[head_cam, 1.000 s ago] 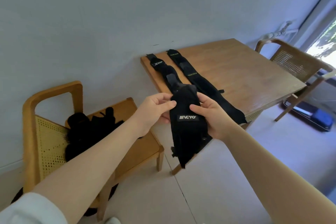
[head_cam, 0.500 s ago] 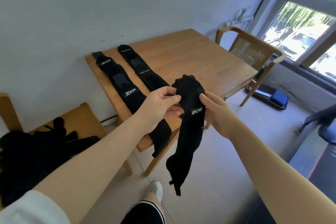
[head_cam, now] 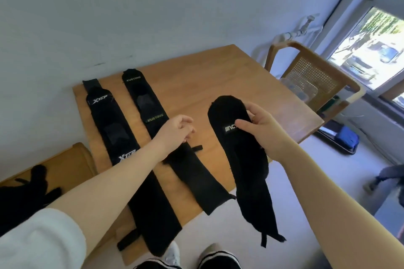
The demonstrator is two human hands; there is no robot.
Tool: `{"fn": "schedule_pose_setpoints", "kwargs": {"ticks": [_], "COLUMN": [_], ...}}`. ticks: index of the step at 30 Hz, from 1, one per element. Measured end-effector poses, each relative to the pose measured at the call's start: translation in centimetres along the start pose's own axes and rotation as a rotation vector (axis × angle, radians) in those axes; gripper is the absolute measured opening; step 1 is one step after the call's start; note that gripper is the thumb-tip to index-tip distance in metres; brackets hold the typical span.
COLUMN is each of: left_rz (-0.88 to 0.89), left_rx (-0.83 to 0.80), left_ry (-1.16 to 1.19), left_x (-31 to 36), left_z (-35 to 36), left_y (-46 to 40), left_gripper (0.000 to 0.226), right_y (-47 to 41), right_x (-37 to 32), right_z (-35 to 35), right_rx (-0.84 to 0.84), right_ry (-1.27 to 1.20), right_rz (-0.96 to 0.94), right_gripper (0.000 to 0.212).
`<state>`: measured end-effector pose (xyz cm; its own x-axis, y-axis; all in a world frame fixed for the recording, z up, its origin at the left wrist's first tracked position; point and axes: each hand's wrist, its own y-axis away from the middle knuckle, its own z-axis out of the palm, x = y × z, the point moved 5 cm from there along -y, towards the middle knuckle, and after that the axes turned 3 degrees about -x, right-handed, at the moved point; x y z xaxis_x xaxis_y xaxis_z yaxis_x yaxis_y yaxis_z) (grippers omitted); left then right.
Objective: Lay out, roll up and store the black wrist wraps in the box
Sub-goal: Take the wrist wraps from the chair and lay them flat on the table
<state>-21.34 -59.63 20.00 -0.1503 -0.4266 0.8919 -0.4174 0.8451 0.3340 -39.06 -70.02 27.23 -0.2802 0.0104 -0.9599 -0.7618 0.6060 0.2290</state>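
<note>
My right hand (head_cam: 261,132) pinches the third black wrist wrap (head_cam: 242,159) near its label, above the wooden table (head_cam: 251,85); its limp, light tail dangles past the edge. My left hand (head_cam: 175,130) hovers loosely curled, empty; I judge gripping both ends will spread it flat.

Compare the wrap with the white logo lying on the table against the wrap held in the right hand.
The white-logo wrap lies flat and straight on the table, its near end past the table's edge; the held wrap hangs in the air, pinched by the right hand. The table wrap shows two large white logos; the held one shows a small, partly covered label. Both are long and black.
</note>
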Motion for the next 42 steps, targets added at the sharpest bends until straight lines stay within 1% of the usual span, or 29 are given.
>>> {"fn": "schedule_pose_setpoints", "kwargs": {"ticks": [3,6,9,12,14,15,16,17,18,19,20,22,23,25,27,31,34,37,39,40,42], "left_rz": [-0.046,-0.032,-0.108,-0.254,-0.338,-0.369,-0.395,-0.413,-0.427,-0.434,-0.435,-0.426,-0.422,-0.422,-0.428,-0.457,-0.467,-0.461,-0.428,-0.388,-0.275], "left_rx": [0.115,0.174,0.151,0.113,0.102,0.082,0.053,0.024,0.000,-0.012,-0.009,0.026,0.042,0.057,0.067,0.084,0.104,0.101,0.111,0.139,0.272], "left_ry": [-0.267,-0.507,-0.696,-0.874,-0.957,-0.987,-1.015,-1.040,-1.056,-1.058,-1.050,-1.030,-1.021,-1.005,-0.998,-0.975,-0.917,-0.920,-0.935,-0.929,-0.884], "left_x": [-1.5,-1.7,-2.6,-4.4,-5.5,-6.2,-6.8,-7.5,-8.1,-8.7,-9.1,-9.4,-9.5,-9.4,-9.3,-9.6,-10.4,-10.8,-10.2,-9.7,-8.1], "left_z": [-2.8,-5.0,-6.5,-7.7,-8.4,-8.6,-8.6,-8.5,-8.3,-8.0,-7.9,-7.9,-7.9,-8.1,-8.3,-9.0,-9.5,-9.6,-9.6,-9.6,-9.9], "left_y": [-3.8,-7.0,-9.5,-11.6,-12.9,-13.4,-13.8,-14.0,-14.0,-14.0,-14.0,-14.0,-14.0,-14.1,-14.1,-13.8,-13.0,-12.7,-12.3,-11.9,-10.7], "left_gripper": [0.035,0.046,0.056,0.076,0.087,0.093,0.100,0.106,0.112,0.117,0.119,0.122,0.123,0.124,0.125,0.125,0.126,0.126,0.120,0.113,0.096], "right_y": [-5.8,-12.2,-18.6,-24.1,-27.5,-29.3,-30.9,-32.0,-32.5,-32.3,-31.6,-29.2,-28.3,-28.0,-28.9,-31.2,-31.0,-30.1,-29.5,-29.1,-27.8], "right_x": [-0.1,0.2,0.5,0.0,-0.5,-0.3,0.2,0.9,1.8,2.9,4.2,7.1,8.7,10.7,10.9,9.4,9.3,10.1,9.8,9.1,7.2], "right_z": [0.3,0.8,1.7,2.9,3.9,4.4,5.0,5.5,6.0,6.6,7.3,8.6,8.9,9.0,9.6,11.4,12.0,11.8,11.6,11.5,11.7], "right_rx": [-0.080,-0.134,-0.202,-0.286,-0.303,-0.277,-0.225,-0.176,-0.143,-0.142,-0.191,-0.384,-0.467,-0.556,-0.576,-0.631,-0.640,-0.633,-0.599,-0.556,-0.437], "right_ry": [0.072,0.085,0.107,0.063,0.007,0.031,0.127,0.287,0.474,0.644,0.782,0.997,1.084,1.213,1.269,1.257,1.313,1.375,1.366,1.339,1.243], "right_rz": [-0.009,-0.025,-0.029,-0.054,-0.085,-0.102,-0.112,-0.116,-0.128,-0.169,-0.232,-0.319,-0.311,-0.258,-0.266,-0.262,-0.263,-0.258,-0.258,-0.277,-0.371], "right_gripper": [0.036,0.043,0.050,0.051,0.051,0.054,0.061,0.068,0.072,0.071,0.068,0.063,0.064,0.067,0.069,0.067,0.071,0.076,0.075,0.074,0.068]}}
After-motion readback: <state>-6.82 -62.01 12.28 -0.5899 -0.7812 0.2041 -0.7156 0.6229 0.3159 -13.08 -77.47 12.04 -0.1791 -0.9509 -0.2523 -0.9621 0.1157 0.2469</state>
